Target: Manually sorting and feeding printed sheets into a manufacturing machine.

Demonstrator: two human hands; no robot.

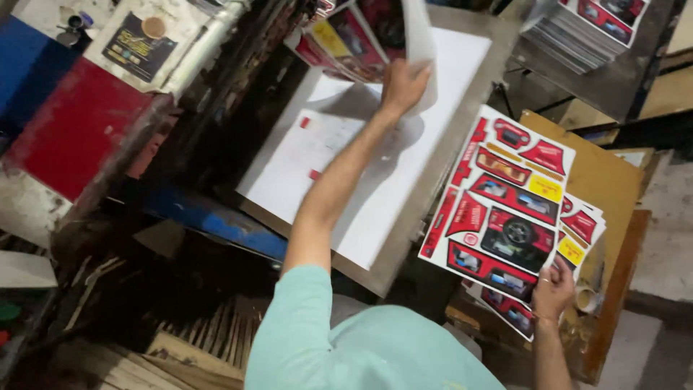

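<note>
Over the white tabletop, the left hand pinched a white sheet by its lower edge, arm stretched forward. That sheet looked light, floppy and best held at its margin. Right hand gripped a stiffer printed red card at its bottom corner.

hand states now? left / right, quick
Left hand: closed on the edge of a white sheet, lifting it over the white platen.
Right hand: gripping the printed red sheet by its lower corner.
</note>
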